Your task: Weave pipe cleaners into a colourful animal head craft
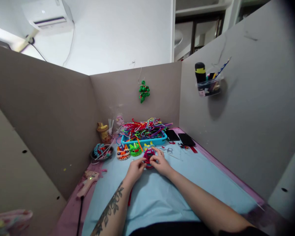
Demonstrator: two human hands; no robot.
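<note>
Blue tray (159,142), yellow figure (147,146) just beyond work; scissors (170,150) to right. Magenta piece (147,159) above blue mat (186,180), pinched by left hand (137,166) and right hand (161,164); long axis roughly fore-aft, facing unclear.

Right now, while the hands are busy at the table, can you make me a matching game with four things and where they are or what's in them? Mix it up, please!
Things:
1. blue tray
2. glue gun
3. green decoration
4. dark pink craft piece

Where or how:
A. hanging against the back panel
B. held between the left hand and the right hand
C. lying off to the left on pink cloth
D. heaped with colourful fuzzy sticks

Right pairs: 1-D, 2-C, 3-A, 4-B
</note>
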